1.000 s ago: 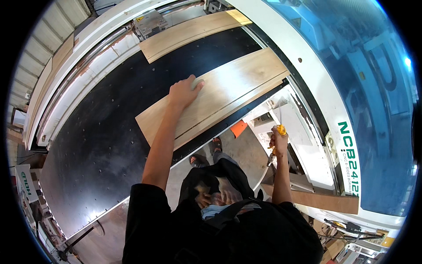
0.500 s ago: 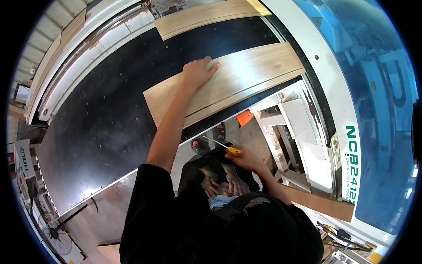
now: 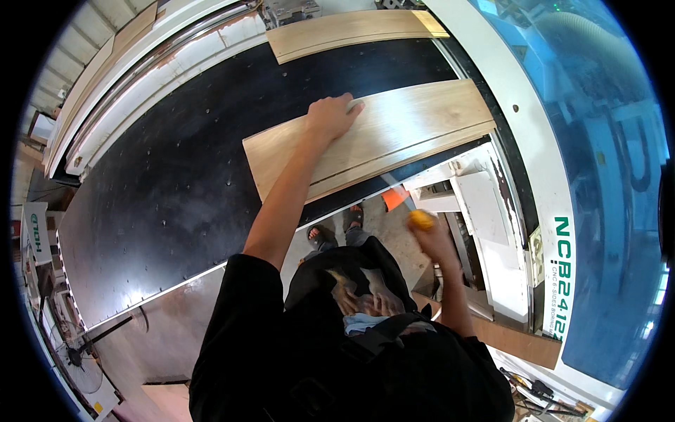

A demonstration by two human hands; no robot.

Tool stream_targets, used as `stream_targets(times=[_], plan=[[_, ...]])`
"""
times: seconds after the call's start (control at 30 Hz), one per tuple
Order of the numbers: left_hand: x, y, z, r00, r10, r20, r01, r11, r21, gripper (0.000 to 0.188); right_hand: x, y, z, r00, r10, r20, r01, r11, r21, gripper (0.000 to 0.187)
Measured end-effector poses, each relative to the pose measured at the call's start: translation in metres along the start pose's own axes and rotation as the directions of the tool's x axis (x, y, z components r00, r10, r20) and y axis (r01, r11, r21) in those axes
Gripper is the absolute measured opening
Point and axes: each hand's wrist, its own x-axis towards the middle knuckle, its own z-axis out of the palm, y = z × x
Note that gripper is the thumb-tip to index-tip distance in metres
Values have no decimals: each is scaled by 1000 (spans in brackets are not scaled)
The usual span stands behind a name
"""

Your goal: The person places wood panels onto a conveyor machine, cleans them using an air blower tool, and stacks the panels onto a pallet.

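Atop the black table [image 3: 155, 190], found the grooved board [image 3: 429, 112]; touched it there with the left hand [image 3: 329, 118], closed around a small pale piece [image 3: 354, 105]. Off the table's near edge, gripped a yellow-handled tool [image 3: 421, 220] with the right hand [image 3: 437, 243]. Likely needed firm bracing, careful aim.

A black table [image 3: 176, 190] carries two wooden boards [image 3: 415, 116]

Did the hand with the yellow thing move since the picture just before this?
Yes. The right hand moved rightward, closer to the white machine frame, and the yellow handle came along with it.
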Motion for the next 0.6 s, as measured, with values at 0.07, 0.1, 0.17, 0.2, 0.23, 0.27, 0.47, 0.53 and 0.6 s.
stream_targets(times=[0.07, 0.1, 0.17, 0.2, 0.23, 0.27, 0.47, 0.53, 0.6], plan=[[1, 2, 0, 1000, -3, 18, 3, 1000, 7, 54, 5, 17, 41, 985, -112, 130, 128, 984, -120, 55], [0, 1, -1, 1000, -6, 21, 5, 1000, 17, 53, -19, -54, 39, 977, 22, 211, 27, 974, -225, 56], [0, 3, -2, 1000, 14, 7, -14, 999, 31, 49, -22, -56, 41, 982, -41, 185, 57, 995, -80, 49], [-1, 2, -3, 1000, 18, -3, -18, 999, 47, 48, -25, -68, 31, 992, -8, 129, 19, 996, -90, 46], [-1, 0, -4, 1000, 22, -17, -21, 999, 40, 48, -27, -75, 23, 997, 31, 72, -24, 995, -100, 44], [-1, -2, -4, 999, 24, -31, -23, 999, 34, 47, 0, -21, 10, 1000, -21, 3, 21, 999, -27, 34], [-4, 6, -5, 999, 34, -25, -33, 999, 20, 45, 58, 112, -137, 831, 182, -526, -10, 950, 312, 30], [-2, 8, -6, 999, 47, -18, -46, 999, 21, 44, 66, 117, -154, 823, 239, -516, -86, 949, 303, 32], [-2, 8, -5, 999, 43, -11, -43, 999, 15, 43, 71, 99, -157, 922, 229, -313, -132, 944, 304, 24]])
